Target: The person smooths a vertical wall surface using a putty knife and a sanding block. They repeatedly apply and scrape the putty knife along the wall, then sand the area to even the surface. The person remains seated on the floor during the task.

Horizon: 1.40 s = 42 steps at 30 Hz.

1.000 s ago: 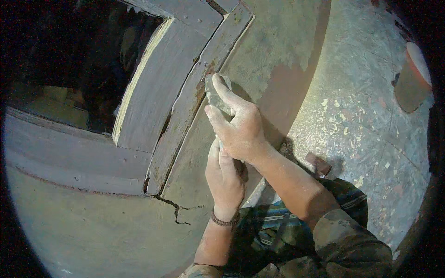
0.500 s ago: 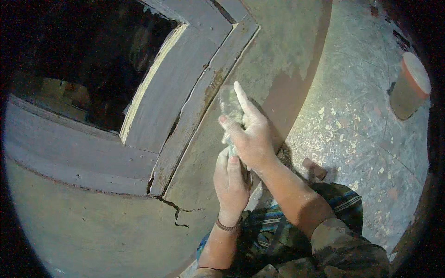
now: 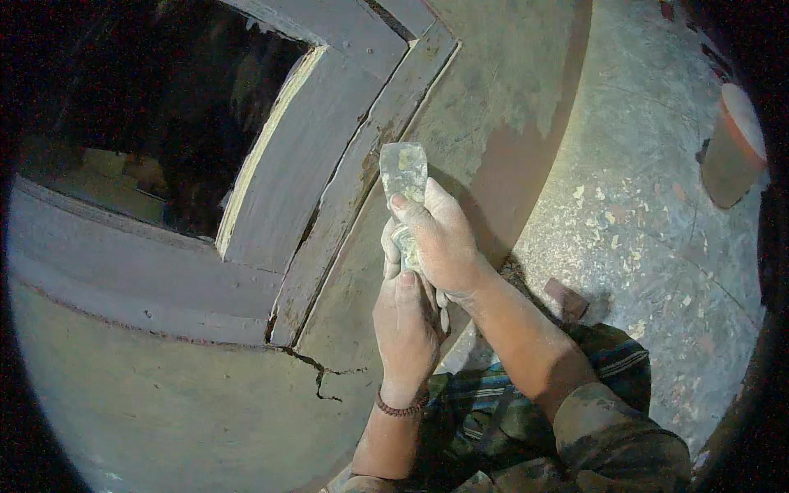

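A putty knife with a flat blade, smeared with pale filler and dust, points up and away from me in front of the window frame's corner. My right hand closes round it just below the blade, thumb lying on its near face. Lower down, my left hand grips the handle end with the thumb along it; the two hands touch. White dust coats the fingers of both hands. Most of the handle is hidden by my fingers.
A grey-painted window frame with a dark opening fills the upper left. The wall below has a crack by the frame corner. On the chip-strewn floor at right lie a brown block and a tub with an orange rim.
The blade, blurred before, now shows sharply. My right index finger, stretched along the blade earlier, has drawn down and curled round the knife. The left hand stays at the handle.
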{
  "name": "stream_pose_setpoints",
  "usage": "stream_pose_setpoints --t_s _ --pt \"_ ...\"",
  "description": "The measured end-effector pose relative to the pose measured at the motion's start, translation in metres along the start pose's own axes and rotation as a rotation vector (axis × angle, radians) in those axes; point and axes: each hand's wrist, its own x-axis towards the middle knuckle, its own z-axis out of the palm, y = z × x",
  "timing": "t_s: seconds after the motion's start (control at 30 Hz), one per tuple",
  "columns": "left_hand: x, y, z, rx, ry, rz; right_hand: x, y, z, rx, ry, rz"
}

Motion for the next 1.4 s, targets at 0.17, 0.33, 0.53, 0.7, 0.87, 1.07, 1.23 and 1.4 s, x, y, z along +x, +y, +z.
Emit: stream_pose_setpoints --t_s 0.17,0.33,0.53,0.7,0.87,1.07,1.23,1.4 --pt "-0.004 0.002 0.003 0.134 0.061 0.096 0.004 0.009 -0.003 0.027 -0.011 0.036" --pt "-0.004 0.007 0.006 -0.162 0.027 0.023 0.006 0.006 0.002 -0.199 0.066 0.011" --pt "-0.004 0.016 -0.001 -0.015 0.078 0.043 0.005 -0.001 0.009 -0.002 0.022 0.087" --pt "-0.005 0.036 -0.008 0.253 0.041 -0.038 0.005 0.006 0.014 0.225 -0.029 0.038" --pt "-0.006 0.038 0.002 0.253 0.038 0.081 0.006 0.008 0.010 0.393 -0.021 0.086" --pt "-0.002 0.031 0.005 0.492 0.045 0.259 0.006 -0.005 0.010 -0.024 0.032 0.070" --pt "-0.002 0.041 0.003 -0.066 0.088 -0.090 0.007 -0.001 0.013 -0.193 0.095 -0.042" --pt "-0.002 0.045 0.000 0.452 0.084 0.186 0.009 0.010 0.014 0.356 -0.062 0.041"
